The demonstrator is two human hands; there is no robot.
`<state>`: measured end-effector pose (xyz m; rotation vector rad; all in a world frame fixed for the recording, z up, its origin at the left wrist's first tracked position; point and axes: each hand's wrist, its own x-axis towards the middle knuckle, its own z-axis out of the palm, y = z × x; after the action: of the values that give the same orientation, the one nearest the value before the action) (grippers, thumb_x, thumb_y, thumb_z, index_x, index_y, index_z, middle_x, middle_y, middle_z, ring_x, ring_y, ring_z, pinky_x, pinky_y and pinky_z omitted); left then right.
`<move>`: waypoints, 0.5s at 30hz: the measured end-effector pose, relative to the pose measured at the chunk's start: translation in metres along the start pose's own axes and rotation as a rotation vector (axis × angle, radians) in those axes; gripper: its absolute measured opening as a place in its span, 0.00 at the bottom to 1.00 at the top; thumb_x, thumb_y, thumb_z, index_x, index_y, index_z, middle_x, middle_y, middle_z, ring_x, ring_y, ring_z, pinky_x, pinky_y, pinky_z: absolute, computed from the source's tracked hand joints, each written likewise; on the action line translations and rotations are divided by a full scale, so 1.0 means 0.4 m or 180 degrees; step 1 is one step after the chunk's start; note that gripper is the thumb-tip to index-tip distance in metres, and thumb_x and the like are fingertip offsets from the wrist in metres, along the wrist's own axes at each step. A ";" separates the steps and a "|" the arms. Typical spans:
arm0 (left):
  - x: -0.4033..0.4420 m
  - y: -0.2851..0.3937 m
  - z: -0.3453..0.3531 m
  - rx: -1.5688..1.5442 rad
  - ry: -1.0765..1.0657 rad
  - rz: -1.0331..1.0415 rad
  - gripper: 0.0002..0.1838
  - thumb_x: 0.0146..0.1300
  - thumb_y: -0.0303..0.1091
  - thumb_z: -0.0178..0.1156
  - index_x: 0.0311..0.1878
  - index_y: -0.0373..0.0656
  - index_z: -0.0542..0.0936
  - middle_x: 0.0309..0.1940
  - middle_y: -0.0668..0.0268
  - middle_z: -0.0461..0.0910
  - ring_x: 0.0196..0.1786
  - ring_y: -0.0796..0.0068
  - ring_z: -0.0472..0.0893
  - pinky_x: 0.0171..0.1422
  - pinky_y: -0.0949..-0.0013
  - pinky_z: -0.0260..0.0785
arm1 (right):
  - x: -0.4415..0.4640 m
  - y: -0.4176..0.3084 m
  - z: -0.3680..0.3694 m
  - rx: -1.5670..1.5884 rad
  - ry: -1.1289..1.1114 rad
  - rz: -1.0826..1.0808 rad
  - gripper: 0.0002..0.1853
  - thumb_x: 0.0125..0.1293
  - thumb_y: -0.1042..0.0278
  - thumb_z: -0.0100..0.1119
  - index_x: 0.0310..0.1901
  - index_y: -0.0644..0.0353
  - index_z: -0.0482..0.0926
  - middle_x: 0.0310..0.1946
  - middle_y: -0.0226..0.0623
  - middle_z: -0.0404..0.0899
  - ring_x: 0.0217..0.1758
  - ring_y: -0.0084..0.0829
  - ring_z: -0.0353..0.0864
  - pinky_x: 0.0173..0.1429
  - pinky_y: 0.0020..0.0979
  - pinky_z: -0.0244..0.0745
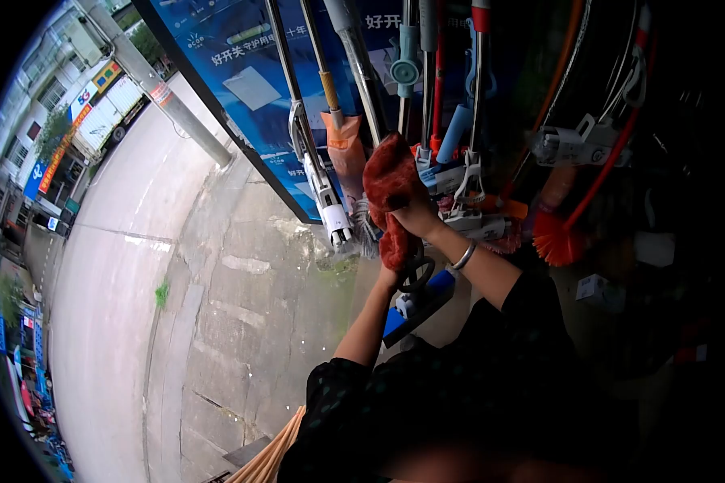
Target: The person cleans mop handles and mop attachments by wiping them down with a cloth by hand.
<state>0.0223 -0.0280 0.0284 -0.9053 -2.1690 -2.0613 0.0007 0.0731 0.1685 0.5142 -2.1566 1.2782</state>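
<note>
A dark red plush cloth (391,173) is bunched up in front of the row of mops, with both hands at it. My right hand (417,214), a silver bracelet at its wrist, is closed on the cloth's lower right side. Just below, my left hand (390,272) is at the cloth's hanging end; the cloth covers most of its fingers. A metal mop pole (361,60) runs down behind the cloth; whether the cloth touches it I cannot tell. Close by my left wrist is a dark ring-shaped piece (417,274), above a blue flat mop head (420,307).
Several mops stand against a blue poster board (246,48), one with a white head (334,219). An orange-red brush (557,238) is at the right. Small boxes (600,291) lie in shadow. Bamboo sticks (272,455) are at the bottom; a concrete pole (181,113) stands by the road.
</note>
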 end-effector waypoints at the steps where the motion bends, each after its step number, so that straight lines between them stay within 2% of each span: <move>1: -0.003 -0.049 0.014 -0.1215 -0.0021 -0.0471 0.33 0.61 0.54 0.53 0.61 0.40 0.65 0.45 0.67 0.74 0.44 0.76 0.74 0.46 0.70 0.68 | 0.061 -0.017 -0.007 -0.0058 0.0018 -0.0193 0.31 0.53 0.63 0.63 0.57 0.61 0.64 0.55 0.44 0.68 0.61 0.40 0.66 0.64 0.35 0.60; 2: -0.006 -0.099 0.029 -0.2425 0.0142 -0.0951 0.35 0.60 0.60 0.50 0.58 0.38 0.67 0.42 0.66 0.76 0.42 0.76 0.75 0.44 0.70 0.68 | 0.142 -0.054 -0.017 0.0466 0.0210 -0.0230 0.28 0.53 0.65 0.63 0.56 0.60 0.66 0.53 0.43 0.69 0.60 0.39 0.68 0.64 0.34 0.60; 3: -0.005 -0.064 0.029 -0.2066 0.0141 -0.0911 0.36 0.59 0.64 0.45 0.52 0.37 0.71 0.38 0.65 0.76 0.40 0.75 0.75 0.44 0.69 0.68 | 0.230 -0.096 -0.036 0.0558 0.0284 -0.0461 0.26 0.53 0.66 0.64 0.54 0.60 0.67 0.51 0.41 0.70 0.57 0.38 0.70 0.61 0.33 0.63; 4: -0.009 -0.083 0.029 -0.2157 0.0011 -0.0924 0.37 0.58 0.65 0.48 0.52 0.37 0.71 0.38 0.63 0.76 0.40 0.71 0.76 0.45 0.67 0.69 | 0.325 -0.137 -0.041 0.0290 0.0886 -0.1150 0.21 0.58 0.70 0.59 0.53 0.59 0.68 0.49 0.38 0.72 0.52 0.35 0.72 0.58 0.32 0.66; 5: -0.013 -0.108 0.032 -0.2241 -0.0120 -0.0940 0.38 0.56 0.66 0.51 0.52 0.37 0.70 0.38 0.61 0.76 0.40 0.68 0.77 0.47 0.65 0.71 | 0.405 -0.159 -0.050 0.0674 0.0825 -0.1045 0.20 0.59 0.68 0.60 0.52 0.59 0.68 0.48 0.35 0.73 0.50 0.31 0.73 0.55 0.29 0.68; 7: -0.016 -0.138 0.041 -0.2146 -0.0030 -0.1015 0.38 0.55 0.66 0.51 0.50 0.35 0.71 0.39 0.59 0.76 0.41 0.68 0.78 0.47 0.65 0.71 | 0.508 -0.213 -0.070 0.0916 0.0759 -0.0957 0.22 0.59 0.64 0.61 0.54 0.58 0.68 0.47 0.33 0.73 0.50 0.26 0.73 0.54 0.26 0.68; 10: -0.012 -0.142 0.048 -0.2123 0.0048 -0.1001 0.37 0.58 0.65 0.50 0.50 0.35 0.71 0.39 0.59 0.77 0.41 0.68 0.78 0.47 0.65 0.71 | 0.507 -0.221 -0.074 0.1155 0.0718 -0.1060 0.22 0.60 0.60 0.60 0.54 0.58 0.69 0.48 0.32 0.73 0.51 0.24 0.72 0.55 0.27 0.67; 12: -0.010 -0.120 0.051 -0.1966 0.0173 -0.0888 0.37 0.59 0.65 0.49 0.50 0.35 0.71 0.39 0.60 0.77 0.42 0.70 0.77 0.48 0.66 0.71 | 0.430 -0.171 -0.060 0.1608 0.0474 -0.0406 0.24 0.62 0.59 0.58 0.57 0.55 0.66 0.49 0.30 0.70 0.52 0.24 0.69 0.58 0.27 0.63; 13: -0.005 -0.144 0.043 -0.1984 0.0187 -0.0884 0.37 0.59 0.65 0.49 0.50 0.35 0.71 0.39 0.60 0.77 0.42 0.70 0.77 0.48 0.66 0.71 | 0.357 -0.174 -0.048 0.1693 0.0456 -0.0140 0.21 0.63 0.60 0.56 0.56 0.55 0.66 0.47 0.28 0.69 0.52 0.22 0.67 0.59 0.26 0.62; 14: -0.001 -0.185 0.035 -0.1782 0.0062 -0.0849 0.36 0.60 0.64 0.48 0.50 0.35 0.71 0.39 0.60 0.77 0.41 0.70 0.77 0.47 0.66 0.71 | 0.293 -0.137 -0.027 0.1559 0.0587 -0.0088 0.20 0.64 0.61 0.55 0.55 0.55 0.67 0.45 0.29 0.68 0.51 0.22 0.67 0.59 0.26 0.61; 15: 0.001 -0.209 0.032 -0.1579 -0.0063 -0.0814 0.35 0.61 0.64 0.46 0.50 0.36 0.71 0.39 0.60 0.77 0.41 0.71 0.77 0.47 0.67 0.71 | 0.222 -0.061 -0.006 0.1439 0.0502 -0.0055 0.20 0.64 0.63 0.55 0.56 0.56 0.66 0.48 0.31 0.68 0.53 0.24 0.67 0.60 0.27 0.60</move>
<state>-0.0078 -0.0130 -0.0491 -0.6951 -1.8924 -2.7993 -0.0518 0.0606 0.2432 0.5853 -1.7305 1.7442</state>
